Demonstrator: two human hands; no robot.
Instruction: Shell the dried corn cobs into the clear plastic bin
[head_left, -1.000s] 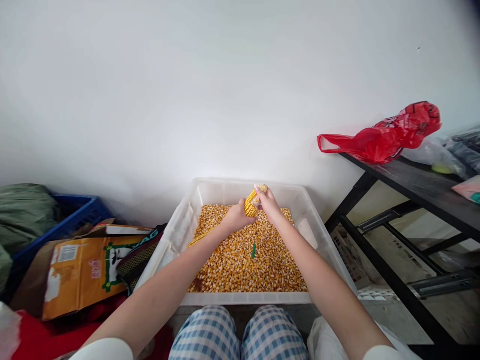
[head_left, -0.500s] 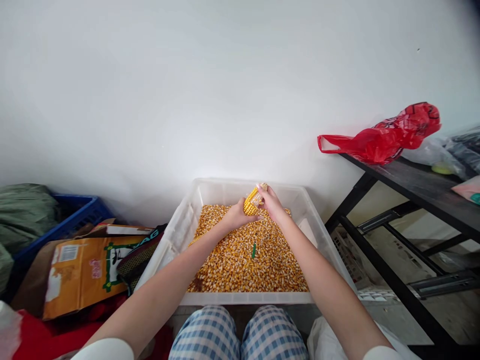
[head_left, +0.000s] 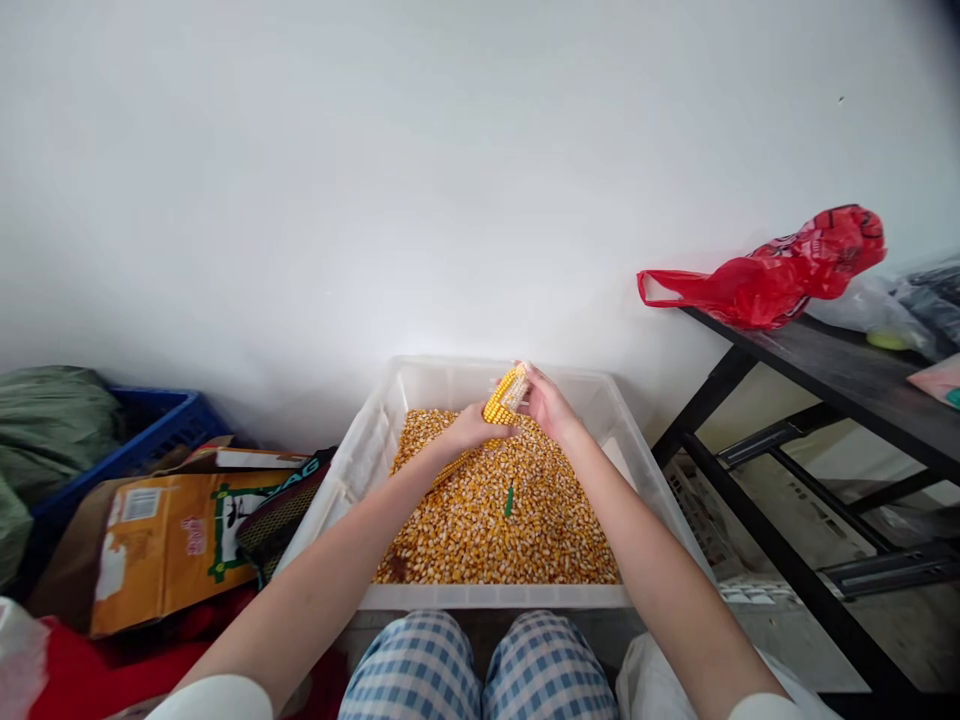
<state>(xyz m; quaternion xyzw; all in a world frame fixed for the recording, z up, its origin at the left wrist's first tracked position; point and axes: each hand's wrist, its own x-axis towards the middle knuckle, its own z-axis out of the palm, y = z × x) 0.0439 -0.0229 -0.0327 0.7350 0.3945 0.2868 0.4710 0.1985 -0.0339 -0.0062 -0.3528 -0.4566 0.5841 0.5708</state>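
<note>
My left hand (head_left: 474, 427) is closed round the lower end of a yellow corn cob (head_left: 504, 395), held tilted above the tub. At its upper end, the fingers of my right hand (head_left: 549, 405) grip the cob. A pale strip bare of kernels runs along the cob's right side. Below lies a heap of loose corn kernels (head_left: 517, 545) in a translucent plastic tub (head_left: 611, 597). Another cob (head_left: 452, 468) shows partly beneath my left forearm. A small green object (head_left: 509, 502) sticks up from the kernels.
To the left are an orange cardboard box (head_left: 169, 540), a black mesh bag (head_left: 281, 530) and a blue crate (head_left: 161, 430). On the right, a red plastic bag (head_left: 765, 285) lies on a black metal-framed table (head_left: 847, 375). A white wall (head_left: 450, 180) rises behind the tub.
The cob has shifted slightly left and turned, showing more of its bare strip. My right hand's fingers have moved around its upper end. Another cob has come into view under my left forearm.
</note>
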